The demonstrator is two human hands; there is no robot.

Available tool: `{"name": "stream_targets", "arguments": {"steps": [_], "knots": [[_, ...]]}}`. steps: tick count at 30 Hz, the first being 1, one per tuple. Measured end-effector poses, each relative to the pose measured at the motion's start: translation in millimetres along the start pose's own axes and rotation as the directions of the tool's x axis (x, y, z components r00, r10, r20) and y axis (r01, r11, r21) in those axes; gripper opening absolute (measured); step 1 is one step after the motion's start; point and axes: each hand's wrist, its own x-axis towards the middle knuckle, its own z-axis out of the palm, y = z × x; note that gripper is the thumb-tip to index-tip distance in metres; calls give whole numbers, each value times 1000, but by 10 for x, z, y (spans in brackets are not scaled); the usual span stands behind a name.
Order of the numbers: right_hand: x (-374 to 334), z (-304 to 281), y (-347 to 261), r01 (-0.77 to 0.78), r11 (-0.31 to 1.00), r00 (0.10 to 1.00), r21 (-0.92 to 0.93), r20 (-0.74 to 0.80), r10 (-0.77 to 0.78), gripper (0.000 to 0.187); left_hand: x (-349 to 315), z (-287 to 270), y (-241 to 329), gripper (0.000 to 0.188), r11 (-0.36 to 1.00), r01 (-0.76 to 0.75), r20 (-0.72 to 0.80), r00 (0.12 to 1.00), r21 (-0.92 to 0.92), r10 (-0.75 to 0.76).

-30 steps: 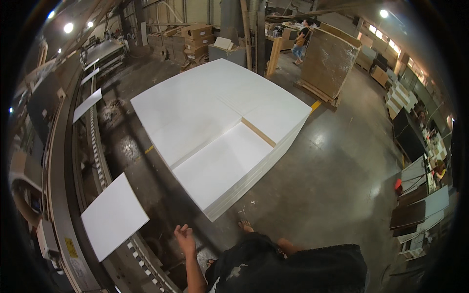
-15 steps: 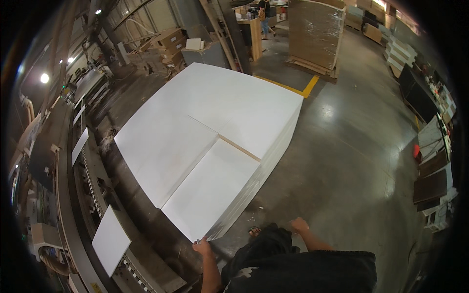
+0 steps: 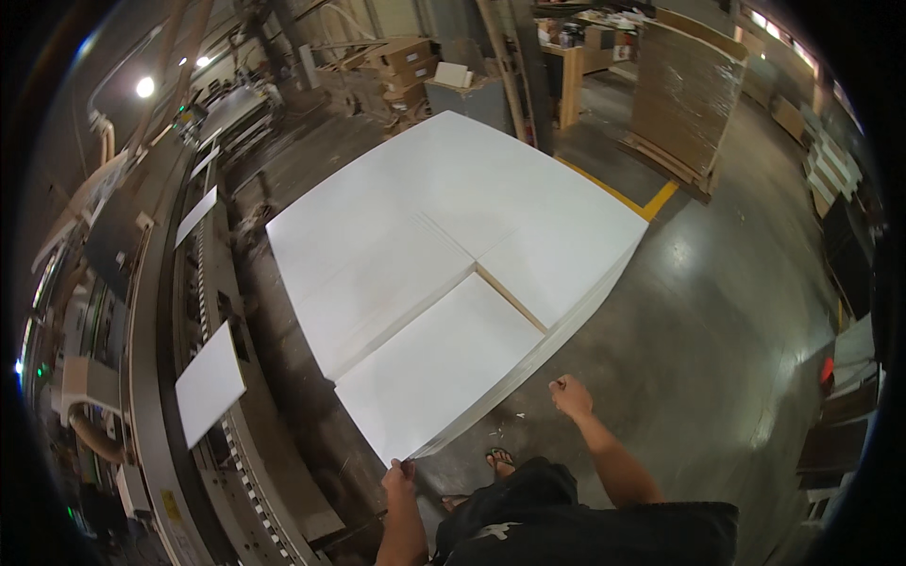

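A broad stack of white panels [image 3: 453, 179] fills the middle, its sections at different heights. The near section is lower, topped by a white panel [image 3: 444, 363]. My left hand [image 3: 399, 476] is closed at that panel's near corner, fingertips pinching its edge. Out to the right of the stack, my right hand [image 3: 571, 396] hangs above the floor with its fingers curled in. Nothing shows in it, and it is apart from the panels.
Along the left runs a long machine [image 3: 203, 377] with a toothed conveyor strip. Several white pieces, including a near panel [image 3: 210, 385], lie on it. Behind the stack stand cardboard boxes [image 3: 406, 66] and a tall wrapped pallet load [image 3: 679, 99]. Boards [image 3: 854, 358] lean at the far right.
The view has shifted, so the stack sits further right in it. My right hand has moved forward, away from my body. My left hand stays at the panel's near corner.
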Motion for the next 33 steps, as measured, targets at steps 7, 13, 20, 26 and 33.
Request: {"name": "stream_targets", "arguments": {"steps": [7,13,20,26,33], "knots": [[309,112,-669,363,900,915,-244,-88,-393,31,-520,-507,-366,17,979,-176,-54,984,-105,171],[653,695,-561,394,840,900,-373,-32,-436,53,-1081,-1470,-524,8,971,-232,-145,964,-61,221],[-81,1461,-161,486,850,861,-201,274,-428,59,-2549,-2442,-525,17,938,-263,-439,887,-225,143],[-845,2218,266,384,882,784,273,408,-468,52,-3221,-2963,-194,20,800,-585,-599,689,-130,407],[-2266,2769,390,458,866,714,201,497,-493,50,-3512,-4515,-410,22,765,-640,-669,598,-68,441]]}}
